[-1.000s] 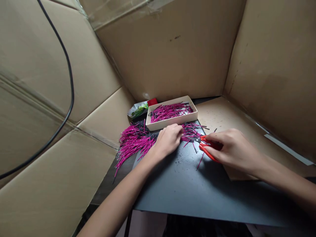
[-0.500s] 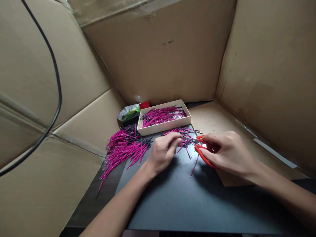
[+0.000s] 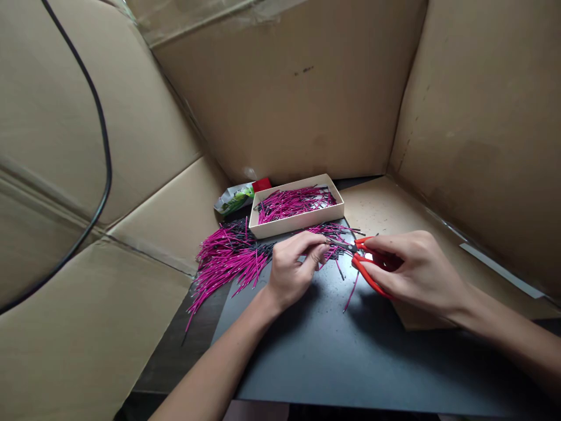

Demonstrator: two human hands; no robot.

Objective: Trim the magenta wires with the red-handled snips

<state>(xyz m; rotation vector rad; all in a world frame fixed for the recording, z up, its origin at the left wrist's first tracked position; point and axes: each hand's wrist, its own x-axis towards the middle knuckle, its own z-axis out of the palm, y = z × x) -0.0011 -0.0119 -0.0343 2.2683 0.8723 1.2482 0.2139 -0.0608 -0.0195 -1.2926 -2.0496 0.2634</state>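
Observation:
My right hand (image 3: 407,269) is wrapped round the red handles of a pair of scissors (image 3: 372,278), whose dark blades point left. At the blade tips, my left hand (image 3: 295,269) is pinched closed; whatever lies between its fingertips is too small to make out. Behind my hands lies a small pile of magenta wires with black ends (image 3: 335,228). One loose magenta wire (image 3: 351,292) rests on the dark mat below the scissors. A larger wire pile (image 3: 228,263) spreads to the left of my left hand.
A cream box (image 3: 298,222) holding magenta wires stands behind my hands. Beside it lies a green and white packet (image 3: 234,199). Cardboard walls (image 3: 280,105) surround the dark mat (image 3: 307,362). A black cable (image 3: 103,134) hangs at the left, and a cardboard sheet (image 3: 372,204) lies at the right.
The whole view has shifted slightly, so things appear a little further right. My left fingertips have turned slightly near the blades; both hands keep nearly the same pose.

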